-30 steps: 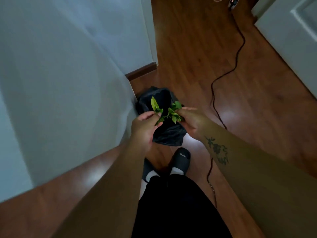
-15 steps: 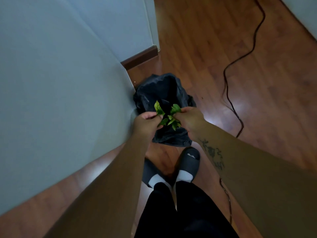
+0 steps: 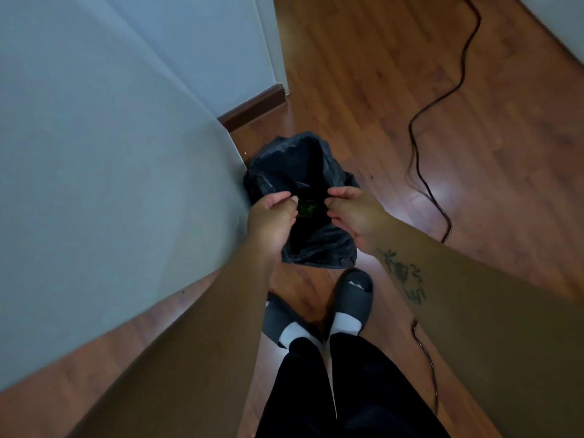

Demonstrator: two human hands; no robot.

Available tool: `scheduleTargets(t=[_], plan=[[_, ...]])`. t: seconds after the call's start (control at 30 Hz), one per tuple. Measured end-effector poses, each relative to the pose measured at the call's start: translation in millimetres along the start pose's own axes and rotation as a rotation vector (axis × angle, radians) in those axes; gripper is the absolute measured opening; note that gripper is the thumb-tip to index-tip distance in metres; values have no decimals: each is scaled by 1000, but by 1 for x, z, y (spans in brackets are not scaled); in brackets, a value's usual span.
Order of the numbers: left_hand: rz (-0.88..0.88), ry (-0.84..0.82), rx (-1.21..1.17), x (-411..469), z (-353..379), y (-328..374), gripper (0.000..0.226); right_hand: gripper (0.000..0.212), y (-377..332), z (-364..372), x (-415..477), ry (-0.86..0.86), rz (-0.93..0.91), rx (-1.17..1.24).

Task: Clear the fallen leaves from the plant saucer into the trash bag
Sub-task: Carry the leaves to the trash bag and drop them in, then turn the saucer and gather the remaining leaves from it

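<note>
A black trash bag [image 3: 297, 162] stands open on the wooden floor against the wall's corner. Green leaves [image 3: 308, 207] lie deep inside its dark mouth, between my two hands. My left hand [image 3: 273, 221] hovers over the bag's left rim, fingers curled and apart, holding nothing. My right hand [image 3: 355, 213] hovers over the right rim, also empty with its fingers loosely spread. The plant saucer is out of view.
A pale wall [image 3: 110, 153] with a brown skirting board [image 3: 252, 107] runs along the left. A black cable [image 3: 420, 172] snakes across the floor on the right. My feet in dark slippers [image 3: 350, 298] stand just behind the bag.
Both hands held a bunch of green leaves above the bag; they have let go and drawn apart, and the leaves now lie inside the bag.
</note>
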State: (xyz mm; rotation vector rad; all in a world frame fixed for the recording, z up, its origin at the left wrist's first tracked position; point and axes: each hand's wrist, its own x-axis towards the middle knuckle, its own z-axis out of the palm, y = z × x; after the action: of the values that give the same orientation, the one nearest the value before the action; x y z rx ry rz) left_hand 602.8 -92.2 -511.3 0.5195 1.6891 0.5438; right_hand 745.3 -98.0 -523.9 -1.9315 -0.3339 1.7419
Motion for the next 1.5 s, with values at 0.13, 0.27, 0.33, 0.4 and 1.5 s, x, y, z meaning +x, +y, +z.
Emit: scheduleTargets(t=[0.13, 0.27, 0.33, 0.4, 1.5], plan=[[29, 7, -69, -16, 2, 27, 24, 12, -25, -5, -17, -7, -41, 57], [78, -29, -163, -47, 0, 66, 17, 18, -65, -11, -46, 13, -97, 89], [106, -28, -173, -62, 0, 84, 8, 19, -84, -14, -62, 16, -118, 113], [130, -26, -203, -84, -2, 108, 6, 20, -110, -17, -88, 12, -147, 154], [623, 283, -581, -323, -350, 301, 11, 12, -340, 231, -412, -517, -651, -107]])
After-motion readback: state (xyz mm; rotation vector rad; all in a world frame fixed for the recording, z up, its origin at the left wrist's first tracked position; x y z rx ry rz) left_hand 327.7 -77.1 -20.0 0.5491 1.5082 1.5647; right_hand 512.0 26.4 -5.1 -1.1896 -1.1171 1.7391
